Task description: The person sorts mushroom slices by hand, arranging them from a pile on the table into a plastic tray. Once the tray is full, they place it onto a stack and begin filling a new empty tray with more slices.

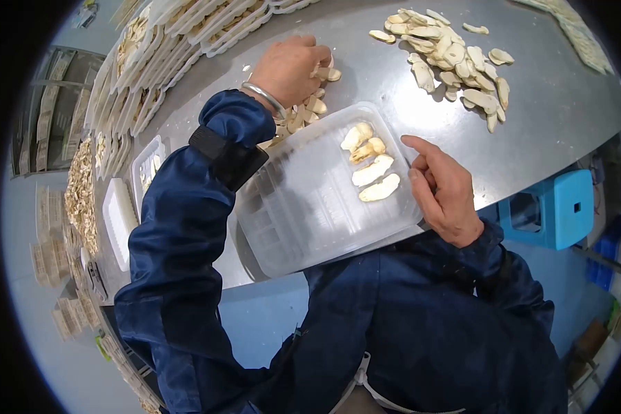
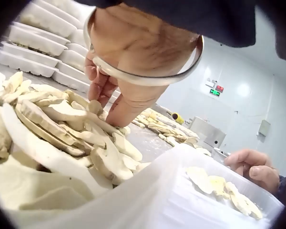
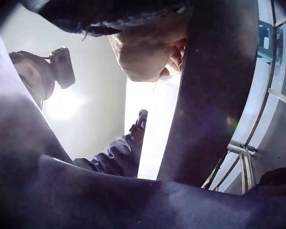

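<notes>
My left hand point(image 1: 290, 69), with a bangle at its wrist, reaches into a pile of pale mushroom slices point(image 1: 295, 123) beyond the tray. Its fingers and thumb pinch a mushroom slice point(image 1: 328, 74) at the pile's far side; in the left wrist view, slices partly hide the fingertips. A clear plastic tray point(image 1: 303, 228) lies before me with several mushroom slices point(image 1: 376, 178) in a row along its right side. By the tray's right rim is my right hand point(image 1: 448, 190), index finger extended, the others loosely bent and holding nothing.
Another heap of mushroom slices point(image 1: 455, 58) lies on the metal table point(image 1: 538, 83) at the back right. Stacked white trays point(image 1: 165, 48) of slices stand at the back left. A white tray point(image 1: 117, 221) lies at the left. A blue stool point(image 1: 573, 210) stands below the table's right edge.
</notes>
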The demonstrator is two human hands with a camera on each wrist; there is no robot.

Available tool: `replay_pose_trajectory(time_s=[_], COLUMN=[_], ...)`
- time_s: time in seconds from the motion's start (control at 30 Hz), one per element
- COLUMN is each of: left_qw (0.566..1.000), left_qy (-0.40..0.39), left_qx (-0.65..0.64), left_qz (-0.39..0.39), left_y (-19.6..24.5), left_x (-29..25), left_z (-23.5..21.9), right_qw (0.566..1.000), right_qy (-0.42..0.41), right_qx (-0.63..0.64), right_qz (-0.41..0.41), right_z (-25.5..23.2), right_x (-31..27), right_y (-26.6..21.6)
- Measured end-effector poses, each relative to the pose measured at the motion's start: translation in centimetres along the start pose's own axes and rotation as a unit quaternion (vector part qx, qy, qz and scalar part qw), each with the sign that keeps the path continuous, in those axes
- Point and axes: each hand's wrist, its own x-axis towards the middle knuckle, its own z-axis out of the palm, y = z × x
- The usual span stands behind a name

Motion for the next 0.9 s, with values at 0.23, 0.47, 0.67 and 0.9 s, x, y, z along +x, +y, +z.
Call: replay_pose_trajectory(time_s=[0.23,0.47,0.67,0.9], left_qw=[0.999,0.988,0.949,0.819], left_qy=[-0.025,-0.089,-0.063,-0.075], left_qx=[-0.044,-0.106,-0.246,-0.525], left_qz=[-0.006,-0.070,-0.189,-0.221], left_y=[-0.7,-0.3,4.4,14.9], left_x=[0.4,0.9,-2.0,-8.2], left_z=[0.5,-0.5,-4.9,-4.1], right_qw=[1.000,1.000,0.999,0.997], right_qy=[-0.003,0.000,0.006,0.006], right_qx=[-0.002,0.003,0.041,0.061], right_qz=[0.003,0.002,0.031,0.049], right_z=[0.0,0.0,0.0,0.1], right_x=[0.0,0.1,-0.1,0.0], right_y=[0.0,-0.1,0.1,-0.1])
